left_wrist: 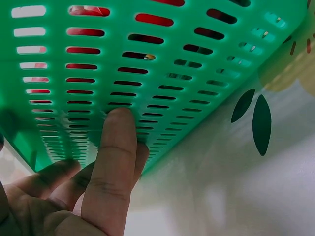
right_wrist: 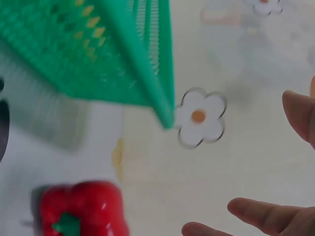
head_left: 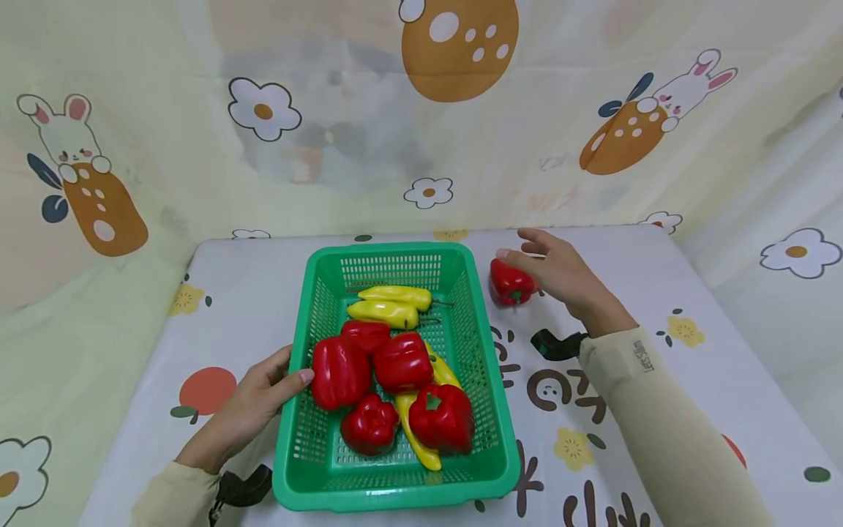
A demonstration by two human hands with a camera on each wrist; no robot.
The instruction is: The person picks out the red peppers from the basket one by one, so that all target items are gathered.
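Observation:
A green plastic basket (head_left: 395,500) with slotted walls stands on the table. Inside lie several red bell peppers (head_left: 403,362) and several long yellow peppers (head_left: 383,313). My left hand (head_left: 260,399) holds the basket's left side, thumb over the rim; in the left wrist view its fingers (left_wrist: 115,162) lie against the outer wall. To the right of the basket, a single red bell pepper (head_left: 510,284) sits on the table. Beside and partly over that pepper is my right hand (head_left: 560,272), its fingers spread and nothing gripped; the right wrist view shows them apart from the pepper (right_wrist: 101,209).
A printed cloth covers the table (head_left: 244,293), and a patterned curtain (head_left: 356,154) hangs behind it and along both sides. Black wrist cameras (head_left: 556,345) hang under both forearms.

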